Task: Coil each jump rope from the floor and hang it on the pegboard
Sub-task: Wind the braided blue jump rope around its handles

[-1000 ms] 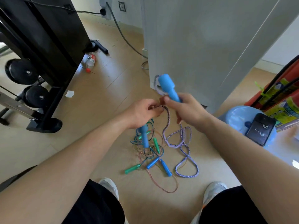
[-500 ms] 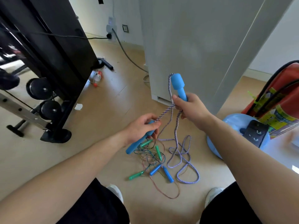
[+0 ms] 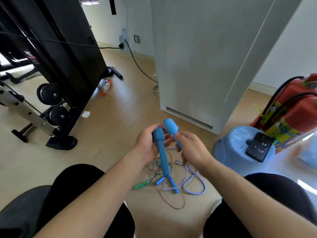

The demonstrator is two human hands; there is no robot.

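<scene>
I log: left grip [image 3: 147, 145] wraps one handle [image 3: 161, 152], right grip [image 3: 192, 148] wraps second handle [image 3: 171, 128] just beside, both upright; rope [image 3: 193, 177] hangs below.

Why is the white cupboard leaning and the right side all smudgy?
Head view: the wide lens tilts the tall white cabinet; head view: motion blur smears the right edge past the red fire extinguisher; the blue bulb-ended jump-rope handles in the left hand and right hand look sharp.
</scene>
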